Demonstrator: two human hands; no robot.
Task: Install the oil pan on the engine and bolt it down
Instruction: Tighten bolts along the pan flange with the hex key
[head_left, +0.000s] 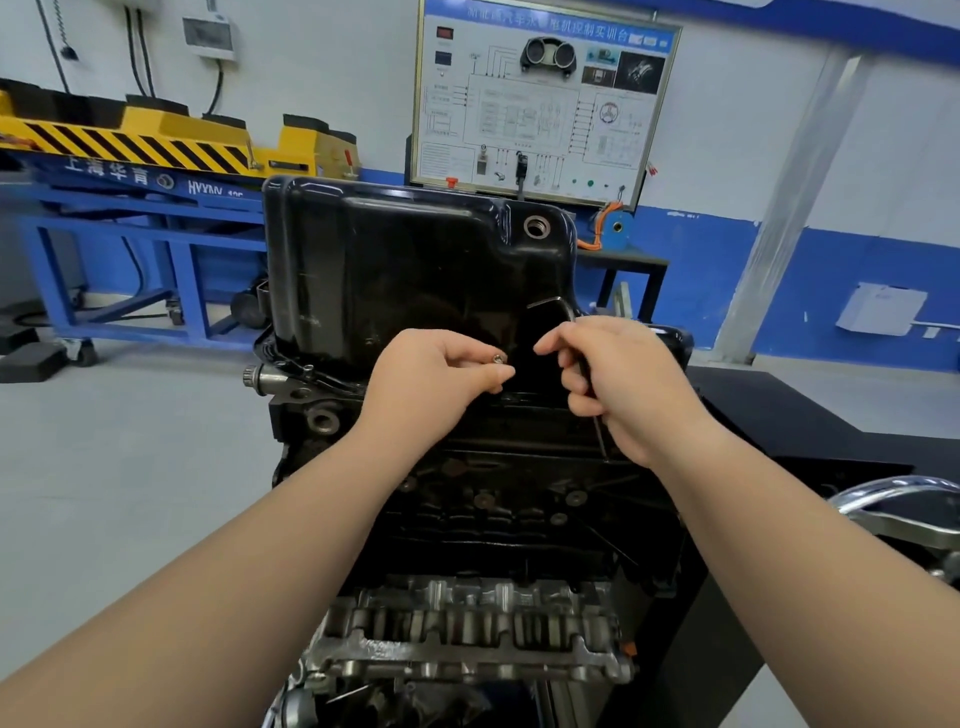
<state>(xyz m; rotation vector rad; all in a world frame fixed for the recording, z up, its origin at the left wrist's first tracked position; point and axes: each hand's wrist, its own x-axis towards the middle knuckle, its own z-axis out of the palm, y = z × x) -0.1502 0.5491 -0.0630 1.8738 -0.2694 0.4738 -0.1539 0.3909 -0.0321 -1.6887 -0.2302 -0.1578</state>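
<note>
The black oil pan (395, 260) sits on top of the upturned engine block (519, 499), its drain hole (537, 227) at the far right corner. My left hand (441, 379) pinches a small silver bolt (498, 359) between thumb and fingers at the pan's near flange. My right hand (618, 384) grips a black L-shaped hex key (563, 306), whose bent end sticks up above the fingers and whose long shaft runs down past the palm. The two hands are close together over the flange. The bolt hole under them is hidden.
A blue and yellow lift stand (145, 171) fills the back left. A wiring training board (540, 98) stands behind the engine. A dark bench (810, 415) lies at the right, with a chrome part (898, 499) on its near edge. Grey floor (130, 467) spreads to the left.
</note>
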